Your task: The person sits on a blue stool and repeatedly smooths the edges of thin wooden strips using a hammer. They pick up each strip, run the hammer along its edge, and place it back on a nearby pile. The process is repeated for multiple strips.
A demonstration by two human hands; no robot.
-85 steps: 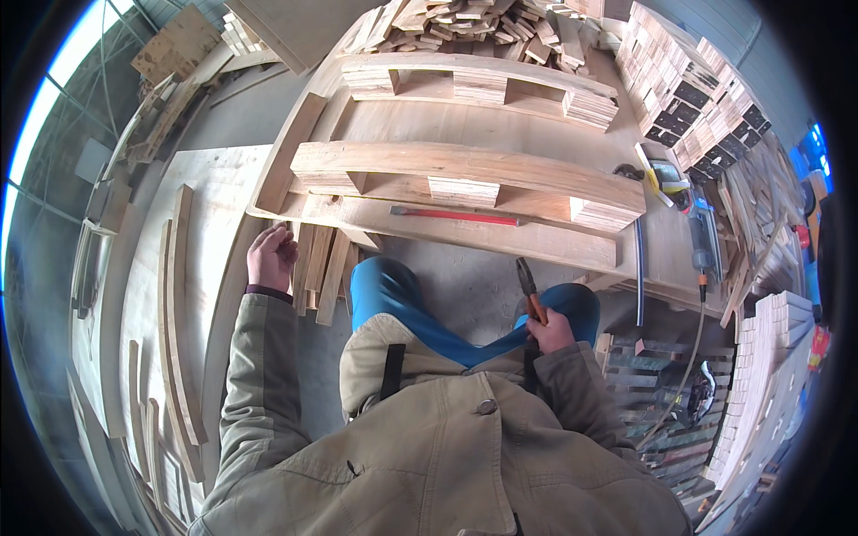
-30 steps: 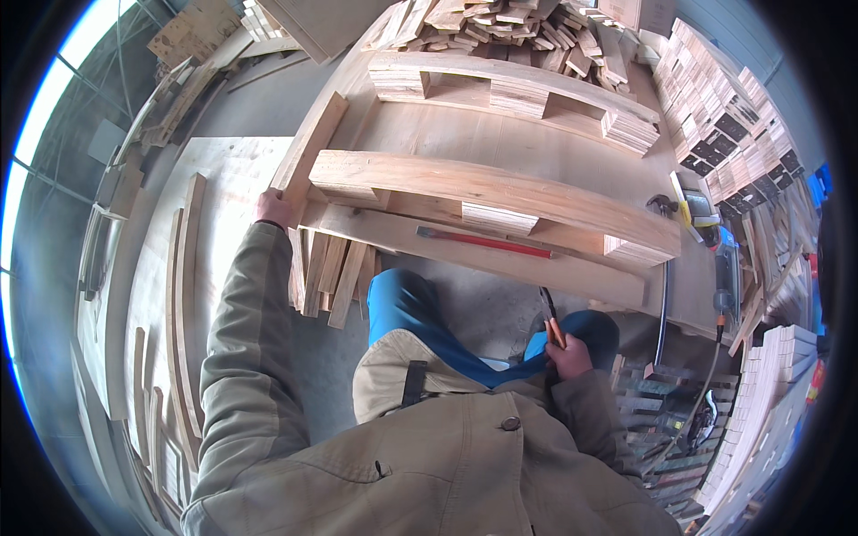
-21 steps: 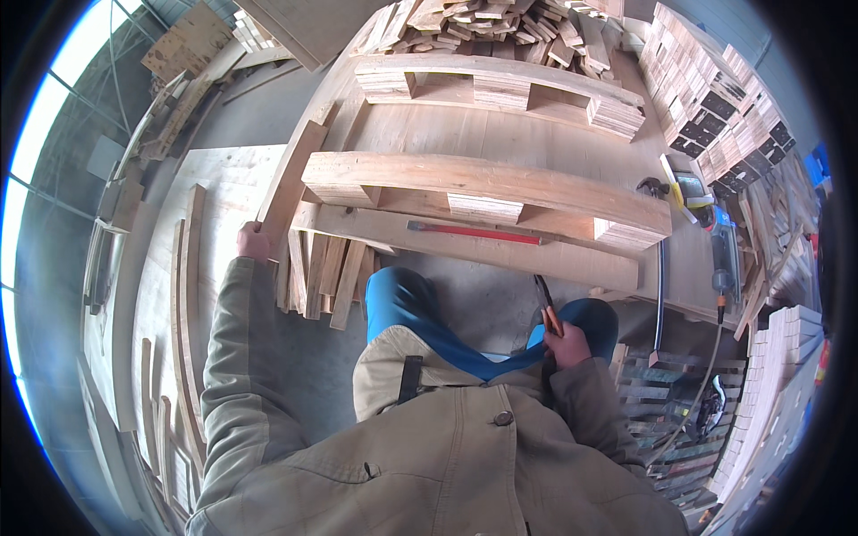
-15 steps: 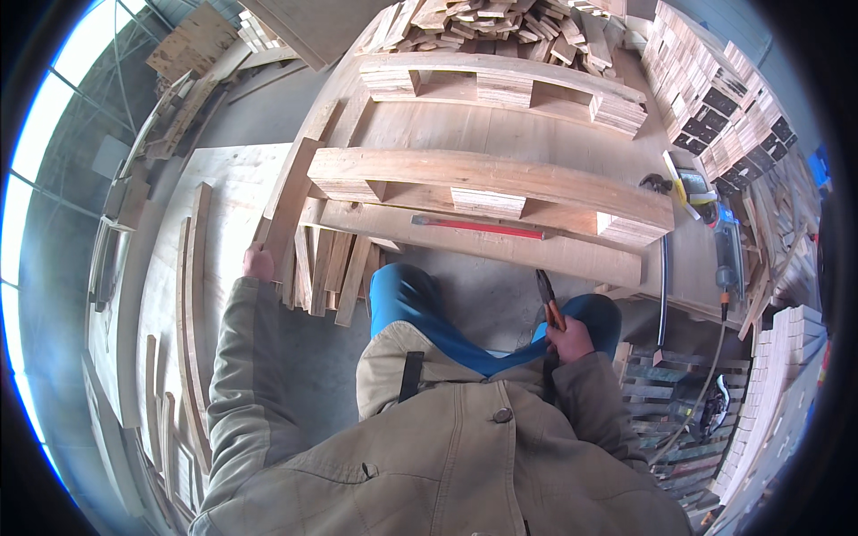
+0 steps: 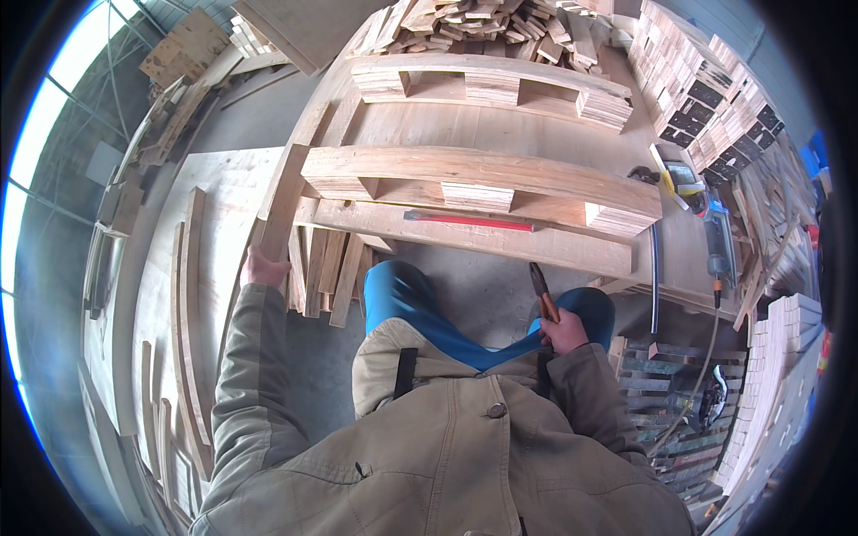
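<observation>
My left hand point(image 5: 262, 267) grips the near end of a long wooden board point(image 5: 284, 192), its thumb over the board's right edge. This board runs away from me along the left side of the workbench. In my right hand point(image 5: 565, 331) is a pair of pliers point(image 5: 542, 288) with orange handles, held over my right knee with the dark jaws pointing up and away. In front of me lies a wooden pallet runner point(image 5: 483, 170) with blocks between its boards, and a second runner point(image 5: 500, 76) sits farther back. A long red tool with a grey end point(image 5: 474, 221) rests on the nearest board point(image 5: 536, 243).
To the right lie a dark-headed bar point(image 5: 655, 268), a blue power tool point(image 5: 718, 237) with a cord, and a yellow-edged device point(image 5: 681, 174). Wood offcuts point(image 5: 500, 31) are heaped at the back. Stacked blocks point(image 5: 706, 80) stand far right; loose slats point(image 5: 190, 313) lie left.
My left hand has shifted slightly on the board end, with its thumb now stretched out to the right. The pliers have moved a little left and tilted. The view has shifted slightly.
</observation>
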